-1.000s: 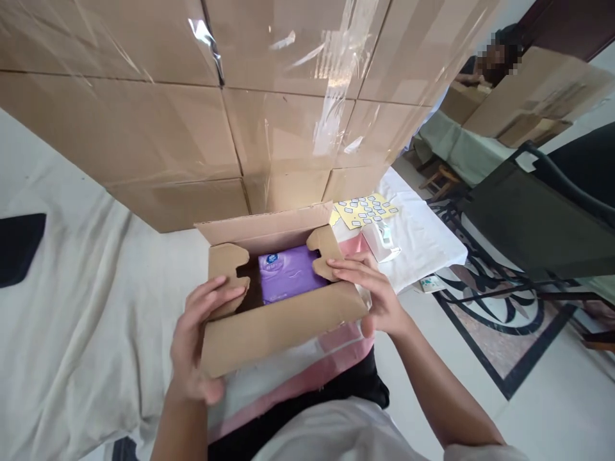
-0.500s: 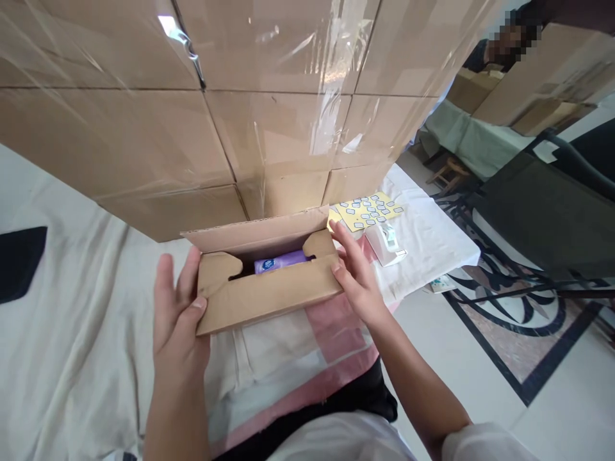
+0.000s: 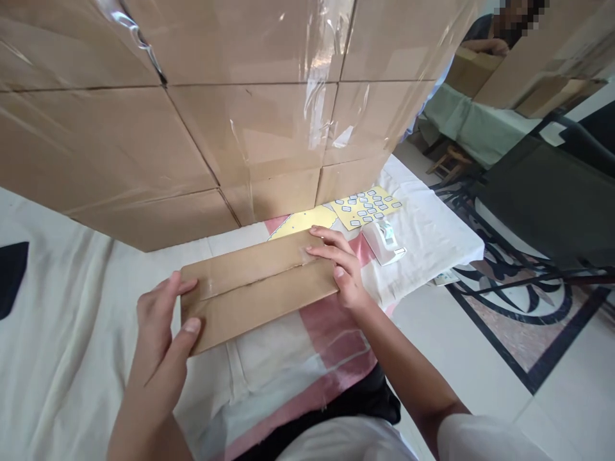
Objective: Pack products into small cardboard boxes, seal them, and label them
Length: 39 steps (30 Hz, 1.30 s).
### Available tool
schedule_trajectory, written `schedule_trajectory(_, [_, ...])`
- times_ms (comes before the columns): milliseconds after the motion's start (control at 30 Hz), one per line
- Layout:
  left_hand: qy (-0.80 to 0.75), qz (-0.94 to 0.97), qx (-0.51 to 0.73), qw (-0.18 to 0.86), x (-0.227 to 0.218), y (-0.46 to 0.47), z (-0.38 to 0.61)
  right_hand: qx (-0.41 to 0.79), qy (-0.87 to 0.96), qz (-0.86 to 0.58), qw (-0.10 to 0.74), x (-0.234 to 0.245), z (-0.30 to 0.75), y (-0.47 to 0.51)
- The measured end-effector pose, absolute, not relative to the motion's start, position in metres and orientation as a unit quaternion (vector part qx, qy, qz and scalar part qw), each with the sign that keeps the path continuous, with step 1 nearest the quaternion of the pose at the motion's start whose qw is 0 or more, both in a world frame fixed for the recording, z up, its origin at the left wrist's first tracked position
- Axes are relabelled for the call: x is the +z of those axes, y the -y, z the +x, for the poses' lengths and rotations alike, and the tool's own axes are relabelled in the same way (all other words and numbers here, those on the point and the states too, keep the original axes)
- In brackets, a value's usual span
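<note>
A small brown cardboard box (image 3: 259, 291) lies on the cloth-covered table in front of me, its two long top flaps folded down and meeting along a middle seam. My left hand (image 3: 161, 320) grips the box's left end, thumb on the near flap and fingers over the top edge. My right hand (image 3: 339, 266) presses on the right end, fingers flat across both flaps. The purple packet seen earlier is hidden inside.
A wall of large taped cardboard cartons (image 3: 230, 109) stands just behind the box. A yellow sticker sheet (image 3: 368, 206) and a white tape dispenser (image 3: 384, 242) lie to the right on a white cloth (image 3: 432, 237). A dark chair (image 3: 542, 205) and another person are at the far right.
The box's long flaps have been folded down over the purple packet, which no longer shows. Both hands moved onto the closed top, and the view tilted downward.
</note>
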<state>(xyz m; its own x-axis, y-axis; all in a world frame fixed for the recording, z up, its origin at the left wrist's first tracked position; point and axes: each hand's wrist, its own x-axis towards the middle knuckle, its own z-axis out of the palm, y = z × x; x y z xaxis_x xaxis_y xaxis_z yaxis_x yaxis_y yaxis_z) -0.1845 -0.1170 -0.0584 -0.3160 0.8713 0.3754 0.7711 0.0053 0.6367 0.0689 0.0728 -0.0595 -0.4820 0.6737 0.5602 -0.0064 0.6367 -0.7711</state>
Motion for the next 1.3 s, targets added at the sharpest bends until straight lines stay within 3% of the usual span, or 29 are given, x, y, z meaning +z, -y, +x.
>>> schedule_trajectory(233, [-0.753, 0.617, 0.213, -0.085, -0.008, 0.109, -0.12, 0.365, 0.801, -0.204, 0.427, -0.059, 0.077, -0.08])
schedule_trajectory(400, [-0.76, 0.625, 0.17, -0.065, -0.003, 0.09, -0.092, 0.388, 0.799, -0.19, 0.418, -0.051, 0.083, -0.071])
schedule_trajectory(500, [-0.741, 0.638, 0.179, -0.109, -0.01, 0.091, -0.09, 0.391, 0.803, -0.21, 0.398, -0.052, 0.104, -0.061])
schedule_trajectory(600, [-0.668, 0.668, 0.264, -0.194, -0.024, 0.1, -0.071, 0.308, 0.776, -0.299, 0.462, -0.06, 0.146, -0.062])
schedule_trajectory(700, [-0.517, 0.759, 0.367, -0.148, -0.039, 0.088, -0.026, 0.23, 0.69, -0.465, 0.505, -0.064, 0.197, -0.08])
schedule_trajectory(767, [-0.473, 0.811, 0.34, -0.063, -0.047, 0.055, 0.011, 0.253, 0.645, -0.551, 0.465, -0.062, 0.224, -0.098])
schedule_trajectory(900, [-0.527, 0.814, 0.236, 0.056, -0.064, -0.05, 0.063, 0.405, 0.582, -0.607, 0.359, -0.054, 0.242, -0.128])
schedule_trajectory(1000, [-0.541, 0.801, 0.246, 0.072, -0.08, -0.106, 0.073, 0.504, 0.531, -0.617, 0.289, -0.048, 0.238, -0.137])
schedule_trajectory(1300, [-0.584, 0.752, 0.303, 0.052, -0.108, -0.122, 0.075, 0.572, 0.497, -0.64, 0.125, -0.025, 0.227, -0.176])
